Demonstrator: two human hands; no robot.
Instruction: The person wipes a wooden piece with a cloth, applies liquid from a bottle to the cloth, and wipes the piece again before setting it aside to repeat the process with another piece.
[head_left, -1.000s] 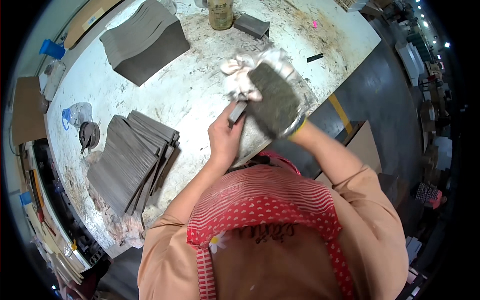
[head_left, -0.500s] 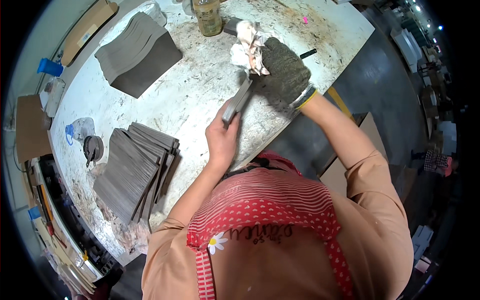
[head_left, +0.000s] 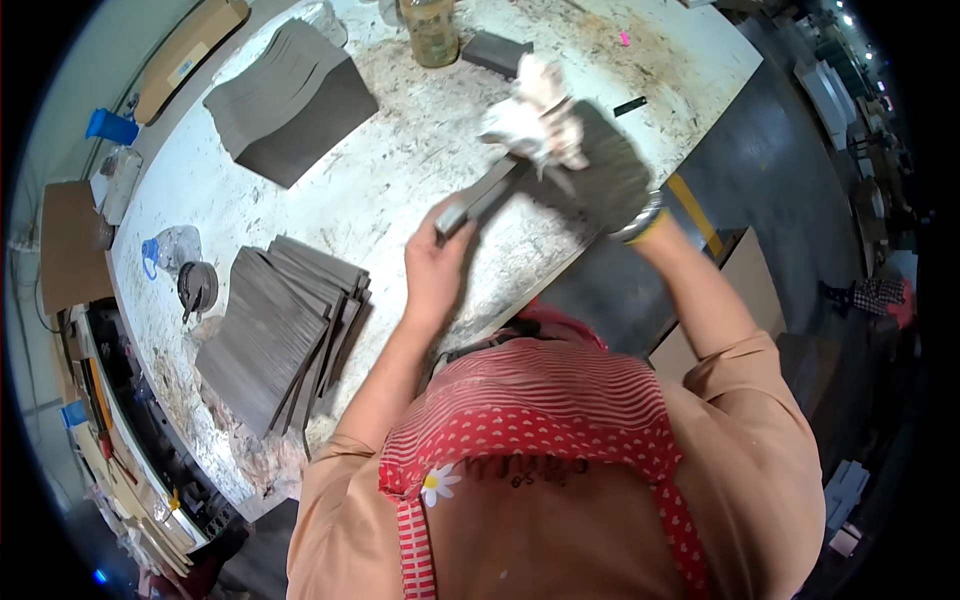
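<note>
My bare left hand (head_left: 436, 255) grips a flat grey board (head_left: 478, 200) near its close end, holding it edge-up above the table. A dark, soiled work glove covers my right hand (head_left: 607, 165), which is closed on a crumpled whitish rag (head_left: 540, 118). The rag touches or hovers just over the board's far end; motion blur hides which. To the left of my left hand lies a fanned pile of dark grey boards (head_left: 268, 335). Farther off stands a neat stack of grey boards (head_left: 290, 105) with a wavy side.
On the worn white table (head_left: 400, 140) are a glass jar of yellowish liquid (head_left: 431, 35), a dark block (head_left: 497, 53), a small black piece (head_left: 630, 106), a clear bottle with a blue cap (head_left: 174, 248) and a dark tape roll (head_left: 198, 287). Cardboard (head_left: 715, 300) stands beyond the right edge.
My right hand and the rag have moved slightly right and toward me. My left hand has tilted the board a little flatter. The view has shifted slightly.
</note>
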